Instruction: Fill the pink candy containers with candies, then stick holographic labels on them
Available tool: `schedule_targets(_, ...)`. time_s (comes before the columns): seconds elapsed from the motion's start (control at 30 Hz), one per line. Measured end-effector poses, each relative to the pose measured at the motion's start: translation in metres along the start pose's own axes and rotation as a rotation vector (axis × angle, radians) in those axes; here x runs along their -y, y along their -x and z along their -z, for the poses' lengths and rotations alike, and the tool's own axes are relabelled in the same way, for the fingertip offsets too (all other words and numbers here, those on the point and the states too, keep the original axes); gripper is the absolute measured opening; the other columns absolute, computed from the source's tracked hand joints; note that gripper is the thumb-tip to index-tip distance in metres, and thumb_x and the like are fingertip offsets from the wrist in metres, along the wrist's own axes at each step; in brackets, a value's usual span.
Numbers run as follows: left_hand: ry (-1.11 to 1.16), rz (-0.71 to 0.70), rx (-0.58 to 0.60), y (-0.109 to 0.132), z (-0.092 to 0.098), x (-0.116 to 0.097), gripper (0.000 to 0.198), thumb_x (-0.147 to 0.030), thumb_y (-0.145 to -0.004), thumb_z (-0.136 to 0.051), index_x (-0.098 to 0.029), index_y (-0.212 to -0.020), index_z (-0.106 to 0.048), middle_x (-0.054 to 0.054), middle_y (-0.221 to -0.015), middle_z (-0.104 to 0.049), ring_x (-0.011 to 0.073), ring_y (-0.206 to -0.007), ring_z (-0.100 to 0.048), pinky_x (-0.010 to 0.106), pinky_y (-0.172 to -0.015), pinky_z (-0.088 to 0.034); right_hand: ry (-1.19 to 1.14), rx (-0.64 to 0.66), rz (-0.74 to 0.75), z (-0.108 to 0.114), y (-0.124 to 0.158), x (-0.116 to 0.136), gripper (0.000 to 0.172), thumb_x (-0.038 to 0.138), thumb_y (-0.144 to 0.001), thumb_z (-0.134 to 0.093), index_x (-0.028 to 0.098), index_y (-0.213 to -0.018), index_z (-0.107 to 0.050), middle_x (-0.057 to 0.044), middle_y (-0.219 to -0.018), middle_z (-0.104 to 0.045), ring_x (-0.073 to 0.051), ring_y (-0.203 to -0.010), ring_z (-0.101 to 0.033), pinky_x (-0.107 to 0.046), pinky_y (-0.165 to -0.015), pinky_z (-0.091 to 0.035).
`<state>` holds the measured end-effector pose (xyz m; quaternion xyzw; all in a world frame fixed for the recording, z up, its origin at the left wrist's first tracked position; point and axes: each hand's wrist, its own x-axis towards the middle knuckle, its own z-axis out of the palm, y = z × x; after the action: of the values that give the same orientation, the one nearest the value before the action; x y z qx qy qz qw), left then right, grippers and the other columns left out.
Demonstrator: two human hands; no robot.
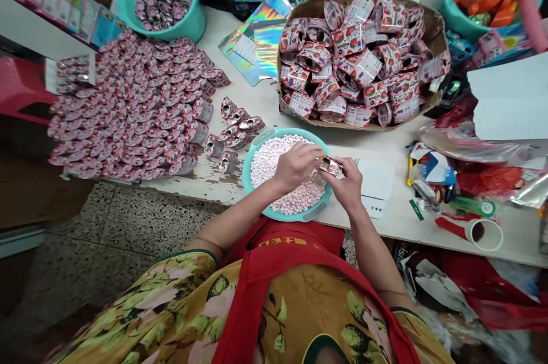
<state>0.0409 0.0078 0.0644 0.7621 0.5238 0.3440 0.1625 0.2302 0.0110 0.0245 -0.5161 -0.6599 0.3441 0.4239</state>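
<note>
A small printed candy container (330, 166), its round opening facing up, is held between the thumb and fingers of my right hand (349, 182), over the right side of a turquoise basin (247, 173). Small pale pink candies (268, 161) fill this basin. My left hand (297, 167) is over the candies with its fingers drawn together, their tips at the container's mouth. What those fingers hold, if anything, is hidden. Left of the basin stand several similar open-topped containers (237, 137) on the white table (218, 178).
Packed rows of containers (128, 107) cover the table's left part. Behind the basin is a cardboard box (363, 124) of printed sleeve-like containers. A turquoise bucket (194, 16) holds round caps. Plastic bags, a paper cup (486, 234) and other clutter lie on the right.
</note>
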Motion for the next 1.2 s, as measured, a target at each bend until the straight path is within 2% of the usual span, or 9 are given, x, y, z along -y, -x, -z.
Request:
schedule_targets(0.07, -0.008, 0.132, -0.026, 0.014, 0.007, 0.021, 0.026, -0.032, -0.103, -0.051, -0.022, -0.115, -0.072, 0.008, -0.114, -0.074, 0.0219, -0.108, -0.066, 0.040, -0.099, -0.052, -0.031, 0.001, -0.041, -0.003, -0.005, -0.005, 0.037, 0.046, -0.078, -0.082, 0.025, -0.107, -0.072, -0.003, -0.096, -0.066, -0.021, -0.089, -0.063, -0.033, -0.075, -0.052)
schedule_targets(0.23, -0.047, 0.260, 0.147, 0.033, 0.020, 0.055, 0.036, -0.025, -0.095, -0.062, -0.024, -0.131, -0.064, 0.010, -0.129, -0.068, 0.0270, -0.123, -0.060, 0.047, -0.108, -0.048, -0.089, 0.042, -0.104, -0.013, -0.027, -0.004, 0.042, 0.051, -0.077, -0.082, 0.025, -0.109, -0.072, -0.005, -0.104, -0.066, -0.021, -0.096, -0.063, -0.029, -0.070, -0.052)
schedule_targets(0.37, -0.089, 0.119, 0.094, 0.008, 0.024, 0.055, 0.051, -0.023, -0.095, -0.060, -0.025, -0.146, -0.051, 0.011, -0.149, -0.054, 0.0275, -0.137, -0.050, 0.047, -0.115, -0.042, -0.049, 0.122, -0.031, -0.034, -0.047, 0.010, 0.040, 0.051, -0.077, -0.082, 0.025, -0.106, -0.073, -0.004, -0.098, -0.065, -0.021, -0.093, -0.063, -0.030, -0.071, -0.053)
schedule_targets(0.47, -0.150, 0.064, 0.215, -0.012, 0.031, 0.060, 0.042, -0.017, -0.096, -0.055, -0.024, -0.137, -0.057, 0.010, -0.133, -0.065, 0.0251, -0.123, -0.060, 0.041, -0.105, -0.048, -0.085, 0.199, 0.004, -0.050, -0.059, 0.019, 0.042, 0.051, -0.077, -0.081, 0.026, -0.109, -0.071, -0.005, -0.102, -0.067, -0.023, -0.097, -0.064, -0.035, -0.079, -0.055)
schedule_targets(0.57, -0.203, 0.151, 0.264, -0.025, 0.047, 0.079, 0.033, -0.018, -0.094, -0.057, -0.022, -0.126, -0.062, 0.009, -0.118, -0.070, 0.0246, -0.109, -0.065, 0.037, -0.093, -0.051, -0.166, 0.228, -0.015, -0.053, -0.083, 0.018, 0.057, 0.053, -0.075, -0.082, 0.026, -0.122, -0.065, -0.007, -0.115, -0.067, -0.024, -0.105, -0.065, -0.039, -0.088, -0.057)
schedule_targets(0.77, -0.387, 0.589, -0.051, -0.064, 0.086, 0.165, 0.039, -0.013, -0.089, -0.058, -0.016, -0.128, -0.058, 0.016, -0.126, -0.064, 0.0293, -0.113, -0.061, 0.040, -0.094, -0.046, 0.243, -0.247, 0.019, -0.033, -0.188, -0.013, 0.072, 0.062, -0.074, -0.078, 0.015, -0.126, -0.061, -0.017, -0.124, -0.061, -0.031, -0.115, -0.059, -0.053, -0.104, -0.047)
schedule_targets(0.97, -0.462, 0.808, 0.141, -0.096, 0.080, 0.240, 0.029, -0.013, -0.091, -0.055, -0.013, -0.117, -0.067, 0.020, -0.125, -0.066, 0.0330, -0.125, -0.048, 0.050, -0.107, -0.032, 0.473, 0.036, -0.281, -0.051, -0.252, -0.036, 0.048, 0.052, -0.066, -0.083, 0.013, -0.090, -0.070, -0.015, -0.088, -0.072, -0.034, -0.091, -0.067, -0.053, -0.093, -0.051)
schedule_targets(1.07, -0.454, 0.755, 0.031, -0.079, 0.076, 0.235, 0.030, -0.021, -0.095, -0.055, -0.014, -0.121, -0.068, 0.020, -0.133, -0.062, 0.0336, -0.129, -0.045, 0.051, -0.109, -0.031, 0.230, 0.046, -0.369, -0.039, -0.246, -0.043, 0.045, 0.048, -0.058, -0.086, 0.014, -0.081, -0.069, -0.010, -0.079, -0.071, -0.030, -0.082, -0.068, -0.049, -0.084, -0.055)
schedule_targets(1.2, -0.252, 0.487, -0.158, -0.016, 0.055, 0.184, 0.037, -0.033, -0.103, -0.048, -0.017, -0.132, -0.063, 0.014, -0.130, -0.066, 0.0259, -0.124, -0.055, 0.042, -0.110, -0.038, -0.363, -0.035, -0.400, 0.009, -0.194, -0.044, 0.052, 0.045, -0.054, -0.088, 0.021, -0.095, -0.069, -0.002, -0.091, -0.073, -0.024, -0.086, -0.070, -0.047, -0.080, -0.061)
